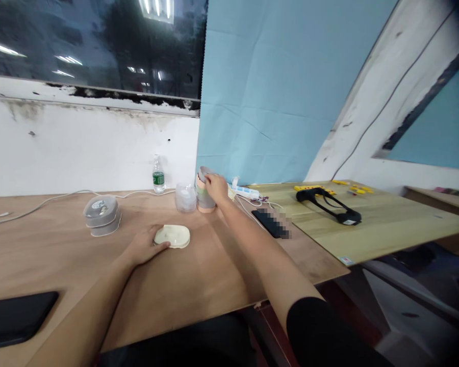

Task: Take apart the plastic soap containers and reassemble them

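My left hand (147, 245) holds a shallow cream oval dish (173, 235) on the wooden table, thumb along its near edge and fingers at its far left side. Farther off, my right hand (216, 187) is at the upper rim of a tall cylindrical container (204, 199) with pinkish, green and grey bands. Its fingers are bent together there; whether they hold anything besides the rim is hidden. Just left of that container, and close to it, stands a clear plastic jar (185, 198).
A water bottle (158, 178) stands by the wall. A round grey container (102, 215) sits at left, with a black phone-like slab (19, 317) nearer me. Right are a power strip (247, 192), a dark phone (270, 223), cables and a black headset-like frame (329, 205).
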### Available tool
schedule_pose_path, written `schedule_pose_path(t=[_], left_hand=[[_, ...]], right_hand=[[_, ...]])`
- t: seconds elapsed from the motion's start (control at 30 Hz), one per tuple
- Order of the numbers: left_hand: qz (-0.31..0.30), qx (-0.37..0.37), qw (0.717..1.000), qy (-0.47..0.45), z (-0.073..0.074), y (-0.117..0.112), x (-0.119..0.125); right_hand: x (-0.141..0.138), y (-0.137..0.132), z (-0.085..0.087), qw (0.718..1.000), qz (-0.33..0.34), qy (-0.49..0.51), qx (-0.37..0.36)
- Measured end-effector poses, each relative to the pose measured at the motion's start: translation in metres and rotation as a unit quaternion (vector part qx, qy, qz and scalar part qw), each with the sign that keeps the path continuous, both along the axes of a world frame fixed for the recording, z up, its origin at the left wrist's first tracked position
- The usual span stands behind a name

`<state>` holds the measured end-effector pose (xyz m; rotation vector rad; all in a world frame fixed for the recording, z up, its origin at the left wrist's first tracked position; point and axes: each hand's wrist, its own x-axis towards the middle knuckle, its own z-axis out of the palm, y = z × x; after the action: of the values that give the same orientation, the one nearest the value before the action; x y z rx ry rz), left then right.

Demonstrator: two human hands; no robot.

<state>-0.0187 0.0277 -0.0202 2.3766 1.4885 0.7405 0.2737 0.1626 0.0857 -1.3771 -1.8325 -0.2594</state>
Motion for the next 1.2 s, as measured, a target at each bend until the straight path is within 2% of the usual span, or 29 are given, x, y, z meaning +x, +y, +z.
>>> schedule_pose_path(t=[0.23, 0.47, 0.53, 0.63, 0.77, 0.87, 0.97, 1.07, 1.13, 1.2], left_hand=[[0.004, 0.011, 1.000, 0.007, 0.000, 0.000, 0.001], [0.008, 0.015, 1.000, 0.017, -0.005, 0.000, -0.001], [0.014, 0.016, 1.000, 0.018, -0.006, 0.001, -0.001], [0.021, 0.010, 0.999, 0.022, -0.004, 0.000, 0.000], [0.058, -0.006, 0.998, 0.031, 0.004, -0.003, 0.004], [0.107, -0.014, 0.994, 0.005, 0.008, -0.004, 0.003], [0.137, -0.023, 0.990, -0.035, 0.010, -0.004, -0.002], [0.119, -0.017, 0.990, -0.070, 0.011, -0.004, -0.005], [0.093, -0.001, 0.991, -0.093, 0.011, -0.005, -0.006], [0.074, 0.013, 0.991, -0.109, 0.012, -0.007, -0.006]], right_hand=[[0.003, -0.004, 0.000, 0.999, 0.024, -0.010, 0.026], [0.003, -0.019, 0.003, 0.994, 0.017, 0.066, 0.084], [-0.001, -0.032, -0.005, 0.991, 0.044, 0.082, 0.100], [-0.009, -0.057, -0.033, 0.986, 0.116, 0.078, 0.088], [-0.019, -0.090, -0.076, 0.965, 0.262, -0.005, 0.013], [-0.026, -0.103, -0.094, 0.936, 0.334, -0.089, -0.058], [-0.033, -0.105, -0.100, 0.929, 0.345, -0.114, -0.064], [-0.036, -0.099, -0.102, 0.935, 0.340, -0.104, -0.014], [-0.031, -0.094, -0.100, 0.943, 0.325, -0.058, 0.045], [-0.019, -0.087, -0.094, 0.958, 0.260, 0.040, 0.116]])
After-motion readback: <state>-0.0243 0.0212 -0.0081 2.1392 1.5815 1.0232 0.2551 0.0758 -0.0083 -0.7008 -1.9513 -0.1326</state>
